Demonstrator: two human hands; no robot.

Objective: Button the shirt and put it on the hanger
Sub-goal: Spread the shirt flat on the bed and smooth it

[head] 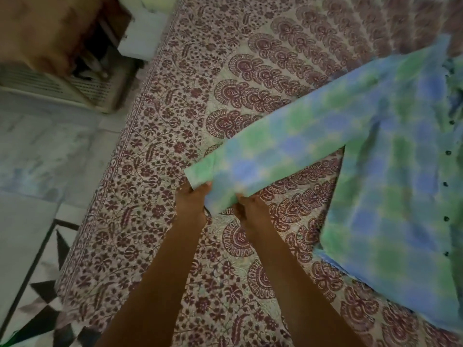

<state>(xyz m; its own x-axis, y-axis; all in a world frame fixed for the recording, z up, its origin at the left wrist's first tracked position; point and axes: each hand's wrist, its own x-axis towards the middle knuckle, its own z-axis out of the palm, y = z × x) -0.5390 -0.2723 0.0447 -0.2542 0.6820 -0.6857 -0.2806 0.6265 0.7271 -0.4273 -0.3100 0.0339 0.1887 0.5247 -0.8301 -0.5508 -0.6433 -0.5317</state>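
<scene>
Blue-green cuff is pinched by both hands at lower centre. The left hand curls round its near corner. The right hand grips the lower edge just beside it, with the fingers tucked under the cloth. Can't tell whether the cuff is lifted or resting.

The sleeve runs from the cuff up and right to the shirt, which is spread front-up at the right of the frame on the patterned bed. A row of dark buttons shows down the placket near the right edge. The frame is blurred and the placket partly cut off, so whether they are fastened can't be read. No hanger in view. Floor at left.

Progress, judged: early or middle. The hands are at the sleeve end, likely straightening it or doing the cuff, not at the front. The front buttoning is unconfirmed and the hanger step is not started. Left to do: check or finish the buttons, fetch the hanger, thread the shoulders onto it.
</scene>
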